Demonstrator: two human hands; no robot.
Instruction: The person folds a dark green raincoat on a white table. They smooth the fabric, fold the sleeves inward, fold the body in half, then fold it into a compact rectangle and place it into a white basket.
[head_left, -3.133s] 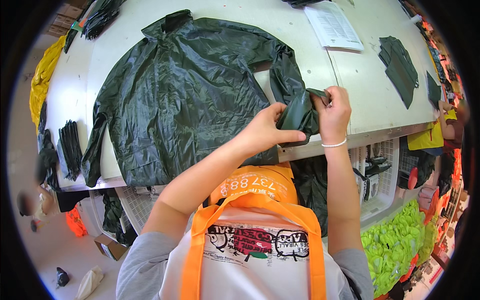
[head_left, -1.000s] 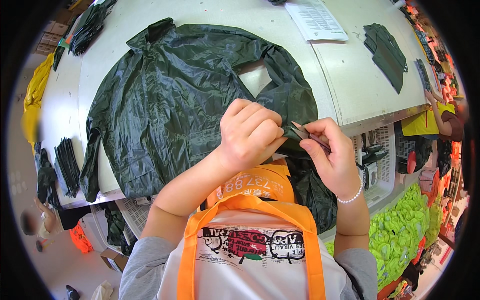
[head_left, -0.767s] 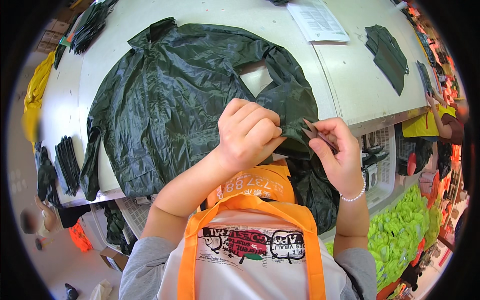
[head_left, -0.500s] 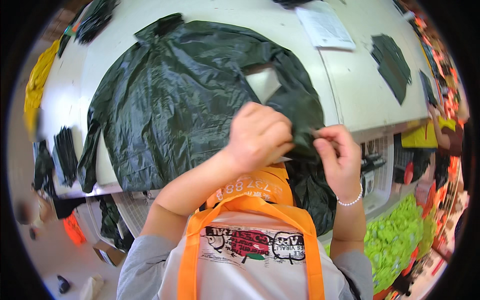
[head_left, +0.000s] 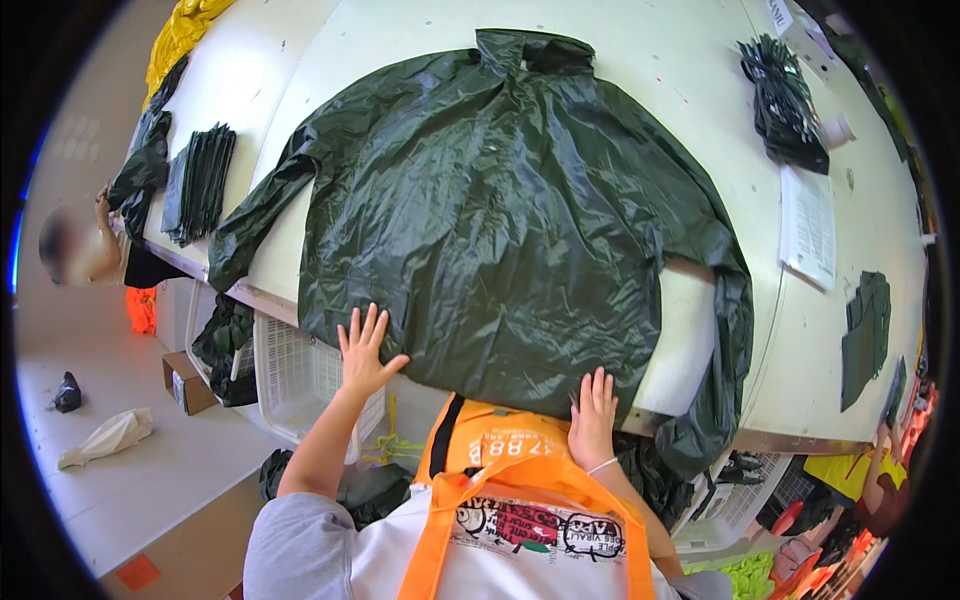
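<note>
A dark green, shiny rain jacket (head_left: 490, 230) lies spread on the white table, collar at the far side and hem along the near edge. Both sleeves hang down at its sides. My left hand (head_left: 366, 350) rests flat on the lower left of the jacket near the hem, fingers spread. Lower right, my right hand (head_left: 594, 415) lies on the hem with its fingers stretched out. A small dark shape shows beside its thumb; I cannot make out what it is. The right sleeve's cuff droops over the table's near edge.
On the white table (head_left: 330, 60) lie a stack of folded dark garments (head_left: 198, 185), a dark bundle (head_left: 783, 105), paper sheets (head_left: 808, 228) and folded dark green pieces (head_left: 866, 340). White baskets (head_left: 300, 375) stand below. A co-worker (head_left: 95, 250) handles dark fabric at the left.
My hands have let go of the right sleeve area and moved apart onto the hem, fingers now stretched. The right sleeve, bunched before, now lies extended downward. The view has turned and shifted.
</note>
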